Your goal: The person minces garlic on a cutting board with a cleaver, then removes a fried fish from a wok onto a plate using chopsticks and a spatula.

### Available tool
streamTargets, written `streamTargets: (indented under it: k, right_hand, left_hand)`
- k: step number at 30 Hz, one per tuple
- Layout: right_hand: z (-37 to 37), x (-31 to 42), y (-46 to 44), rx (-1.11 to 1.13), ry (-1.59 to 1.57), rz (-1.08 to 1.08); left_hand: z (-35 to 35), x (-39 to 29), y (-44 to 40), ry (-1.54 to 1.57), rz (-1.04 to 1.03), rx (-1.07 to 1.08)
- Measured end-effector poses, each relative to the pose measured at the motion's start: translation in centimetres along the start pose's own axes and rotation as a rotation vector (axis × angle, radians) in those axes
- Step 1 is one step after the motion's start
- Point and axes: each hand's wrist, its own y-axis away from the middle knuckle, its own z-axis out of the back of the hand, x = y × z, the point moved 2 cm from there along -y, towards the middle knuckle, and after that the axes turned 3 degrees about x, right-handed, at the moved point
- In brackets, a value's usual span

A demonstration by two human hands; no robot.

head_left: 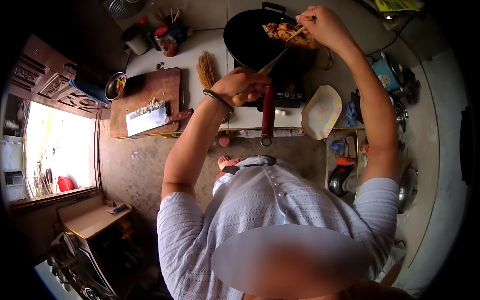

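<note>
My left hand, with a bangle at the wrist, is closed around the wooden handle of a spatula. The spatula's metal end points up toward the near right rim of the black wok. Over the wok's right side, my right hand grips thin wooden chopsticks; whether one or two cannot be told. Their tips touch a clump of browned food, possibly meat. The wok sits on a dark stove, its red handle pointing toward my body.
To the left, a cleaver with chopped bits lies on a wooden cutting board. A metal bowl of chopped peppers stands by its edge. A straw brush and a scalloped plate flank the stove. Jars stand behind.
</note>
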Motion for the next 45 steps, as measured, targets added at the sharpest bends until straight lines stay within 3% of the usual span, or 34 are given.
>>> streamTargets:
  k: [1, 2, 6, 12, 15, 45]
  right_hand:
    - [0.7, 0.2, -0.3, 0.015, -0.031, 0.014]
    - [3.0, 4.5, 0.3, -0.161, 0.123, 0.069]
    - [5.7, 6.0, -0.3, 0.020, 0.063, -0.133]
    - [6.6, 4.1, -0.9, 0.004, 0.067, -0.023]
    - [6.7, 3.1, -1.4, 0.100, -0.007, -0.206]
    - [7.2, 3.8, -1.0, 0.111, 0.033, -0.176]
  left_hand:
    - [-0.1, -0.2, 0.0, 0.007, 0.002, 0.008]
    - [-0.3, -0.3, -0.1, 0.013, 0.003, 0.016]
    - [-1.3, -0.4, 0.0, 0.060, -0.006, 0.024]
    - [-2.5, -0.5, 0.0, 0.118, 0.029, 0.065]
    - [-3.1, -0.5, -0.2, 0.119, 0.045, 0.072]
    - [-3.7, 0.6, -0.6, 0.256, 0.041, 0.120]
